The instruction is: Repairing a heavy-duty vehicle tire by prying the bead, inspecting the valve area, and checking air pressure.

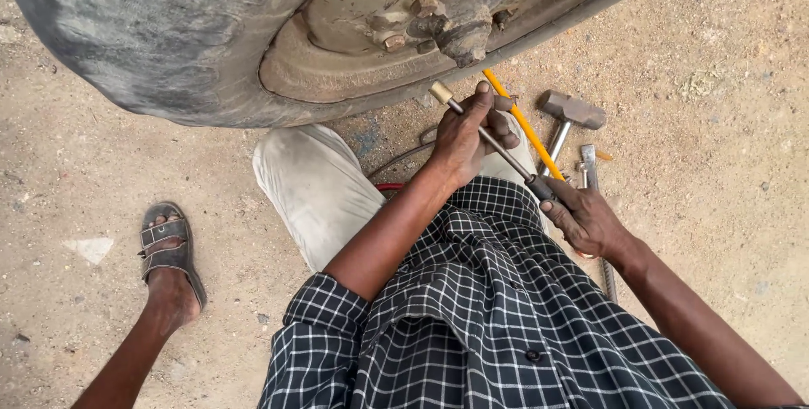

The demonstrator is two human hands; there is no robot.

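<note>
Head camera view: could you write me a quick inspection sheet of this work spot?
Surface: dusty, sandy ground.
Job's things: slim metal rod tool with socket end, aimed at the wheel hub of a big tyre.
Clutter: hammer, yellow-handled tool, wrench.
Hands: left hand grips the rod near its tip; right hand holds its rear end.
Cables: dark hose.
Surroundings: sandalled foot.

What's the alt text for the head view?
Both hands hold a thin metal rod tool with a brass-coloured tip, left hand near the tip, right hand at the handle, beside a large dusty wheel hub. A steel hammer lies on sandy ground.
</note>
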